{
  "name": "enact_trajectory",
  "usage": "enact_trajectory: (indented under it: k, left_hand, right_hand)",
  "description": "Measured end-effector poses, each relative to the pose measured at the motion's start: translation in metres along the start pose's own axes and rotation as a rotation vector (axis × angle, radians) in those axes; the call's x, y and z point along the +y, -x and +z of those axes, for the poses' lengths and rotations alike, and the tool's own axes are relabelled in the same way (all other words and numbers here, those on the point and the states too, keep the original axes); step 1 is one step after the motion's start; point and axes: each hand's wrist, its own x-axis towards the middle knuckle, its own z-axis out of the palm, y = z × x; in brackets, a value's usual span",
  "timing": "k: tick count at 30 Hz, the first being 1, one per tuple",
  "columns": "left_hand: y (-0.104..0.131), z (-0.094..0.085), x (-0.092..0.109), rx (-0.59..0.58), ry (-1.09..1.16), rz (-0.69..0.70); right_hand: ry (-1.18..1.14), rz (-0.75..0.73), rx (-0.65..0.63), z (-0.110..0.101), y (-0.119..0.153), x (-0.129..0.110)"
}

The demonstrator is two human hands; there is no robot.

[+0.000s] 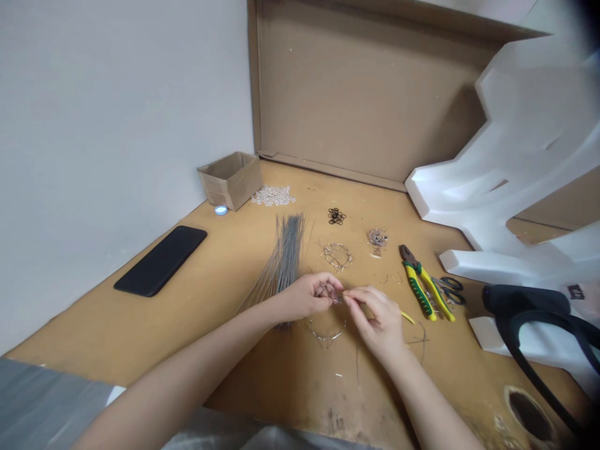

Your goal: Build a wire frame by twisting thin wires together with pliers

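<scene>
My left hand [316, 295] is curled around a small beaded wire piece [334, 297], its thumb and fingers closed on it. Just to the right, my right hand [375, 312] pinches at the edge of that piece; whether a wire end lies in its fingertips is too small to see. Below the hands a curved, beaded wire [327, 337] lies on the table. Above them rests a wire ring with beads [337, 256]. A bundle of thin grey wires [289, 250] lies beside and partly under my left hand and wrist.
Pliers with yellow-green handles [424, 287] and scissors [450, 289] lie on the right. Farther back are black rings [336, 216], a beaded cluster [377, 237], clear beads [274, 195] and a small cardboard box [233, 181]. A black phone [160, 260] lies left; white foam [529, 131] stands right.
</scene>
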Motion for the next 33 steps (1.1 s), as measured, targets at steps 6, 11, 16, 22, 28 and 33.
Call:
enact_trajectory:
  k: [6,11,16,22,28,33]
  left_hand:
    - [-0.001,0.0011,0.0016,0.004,0.011,0.0]
    - [-0.0008,-0.0006,-0.0012,-0.013,-0.002,0.01]
    - [0.0004,-0.0014,-0.0006,-0.031,-0.009,0.023]
    - [0.001,0.0008,0.0024,-0.012,0.004,-0.003]
    - [0.0004,0.0006,0.0003,-0.034,-0.003,-0.007]
    - [0.0011,0.0006,-0.0009,-0.042,-0.031,-0.001]
  right_hand:
    - [-0.002,0.009,-0.026,-0.0009,0.0,-0.0005]
    - [-0.021,0.02,-0.015,-0.001,0.0001,-0.0008]
    - [-0.041,0.054,-0.009,-0.0017,-0.0003,-0.0018]
    - [-0.055,0.054,-0.006,-0.0021,-0.0002,-0.0024]
    - [-0.017,0.024,-0.014,-0.0026,0.0002,-0.0017]
    - [0.031,-0.03,-0.033,-0.0052,-0.001,-0.0014]
